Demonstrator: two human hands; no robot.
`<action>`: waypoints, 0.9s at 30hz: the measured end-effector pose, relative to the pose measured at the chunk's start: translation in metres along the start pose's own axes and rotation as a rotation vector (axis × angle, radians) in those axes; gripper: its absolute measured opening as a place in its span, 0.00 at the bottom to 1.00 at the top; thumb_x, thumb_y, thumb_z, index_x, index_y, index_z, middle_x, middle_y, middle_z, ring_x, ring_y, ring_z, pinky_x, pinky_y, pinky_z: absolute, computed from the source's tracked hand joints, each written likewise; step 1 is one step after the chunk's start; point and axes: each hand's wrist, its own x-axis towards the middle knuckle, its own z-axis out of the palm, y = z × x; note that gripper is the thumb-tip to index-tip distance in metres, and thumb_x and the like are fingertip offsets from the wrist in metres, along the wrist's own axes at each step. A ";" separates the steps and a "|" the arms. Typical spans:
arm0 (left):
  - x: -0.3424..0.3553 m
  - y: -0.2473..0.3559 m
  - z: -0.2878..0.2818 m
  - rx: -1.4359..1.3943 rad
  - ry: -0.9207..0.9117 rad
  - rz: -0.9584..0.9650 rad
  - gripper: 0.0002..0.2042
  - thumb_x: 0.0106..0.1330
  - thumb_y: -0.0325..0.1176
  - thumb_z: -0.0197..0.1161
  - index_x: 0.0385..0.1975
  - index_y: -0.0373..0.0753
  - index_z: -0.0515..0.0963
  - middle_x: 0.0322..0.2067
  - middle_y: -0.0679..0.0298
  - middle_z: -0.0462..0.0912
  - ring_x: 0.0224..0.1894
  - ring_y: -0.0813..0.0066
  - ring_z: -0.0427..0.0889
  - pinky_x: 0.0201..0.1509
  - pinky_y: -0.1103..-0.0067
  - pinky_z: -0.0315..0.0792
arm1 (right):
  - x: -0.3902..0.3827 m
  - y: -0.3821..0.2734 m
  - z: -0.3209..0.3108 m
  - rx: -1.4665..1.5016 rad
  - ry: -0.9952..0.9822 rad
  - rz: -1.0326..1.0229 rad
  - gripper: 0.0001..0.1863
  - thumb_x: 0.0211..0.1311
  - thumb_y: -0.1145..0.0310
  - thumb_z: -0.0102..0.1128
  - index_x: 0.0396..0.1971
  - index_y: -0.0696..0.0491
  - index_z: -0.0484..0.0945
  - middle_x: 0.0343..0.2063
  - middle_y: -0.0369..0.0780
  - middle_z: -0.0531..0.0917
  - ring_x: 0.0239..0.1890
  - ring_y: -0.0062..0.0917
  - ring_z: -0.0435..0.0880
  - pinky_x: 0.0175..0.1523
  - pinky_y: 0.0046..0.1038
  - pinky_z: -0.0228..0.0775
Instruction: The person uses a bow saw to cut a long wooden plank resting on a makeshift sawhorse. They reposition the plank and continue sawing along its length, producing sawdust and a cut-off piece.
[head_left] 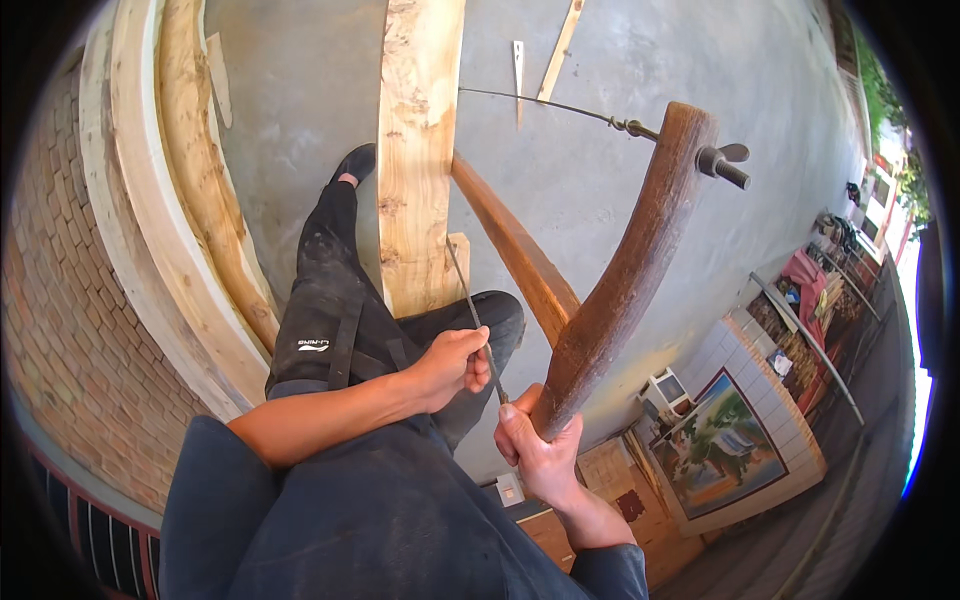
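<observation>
A wooden frame saw (625, 265) stands tilted at my right, its brown curved arm rising from my right hand (540, 445). That hand is wrapped round the arm's lower end, beside the near end of the blade. The thin blade (468, 290) runs away from me to the plank's right edge. My left hand (450, 368) pinches the blade between thumb and curled fingers. The stretcher (515, 250) and tension wire (540, 101) also reach toward the plank, which hides the saw's far end. This long pale plank (420, 150) lies lengthwise ahead of me, beside my bent leg.
Thick curved timber slabs (165, 170) lie along the left, beside a brick-patterned surface (85, 310). Wood offcuts (560, 50) are scattered on the grey floor (600, 60) ahead. Farther right are a tiled panel with a picture (720, 445), a metal pole (815, 345) and piled items.
</observation>
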 end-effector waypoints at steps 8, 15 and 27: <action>0.069 0.034 -0.049 -0.052 0.085 0.001 0.17 0.84 0.43 0.53 0.30 0.43 0.74 0.22 0.68 0.74 0.25 0.78 0.73 0.30 0.75 0.71 | 0.080 0.022 0.019 -0.065 0.056 0.049 0.16 0.76 0.67 0.62 0.25 0.53 0.72 0.13 0.34 0.74 0.11 0.15 0.68 0.16 0.22 0.55; -0.003 0.000 0.004 -0.044 -0.034 -0.005 0.19 0.82 0.47 0.55 0.30 0.42 0.72 0.23 0.66 0.74 0.26 0.71 0.78 0.28 0.74 0.73 | -0.005 -0.012 -0.002 0.032 0.041 0.081 0.17 0.72 0.73 0.66 0.22 0.53 0.73 0.15 0.32 0.76 0.16 0.11 0.71 0.19 0.19 0.58; 0.064 0.023 -0.045 -0.037 0.078 0.066 0.18 0.83 0.45 0.54 0.30 0.42 0.74 0.25 0.66 0.76 0.26 0.74 0.75 0.32 0.75 0.74 | 0.072 0.018 0.018 -0.082 0.052 0.051 0.17 0.75 0.67 0.64 0.24 0.53 0.72 0.14 0.32 0.74 0.13 0.13 0.68 0.17 0.21 0.56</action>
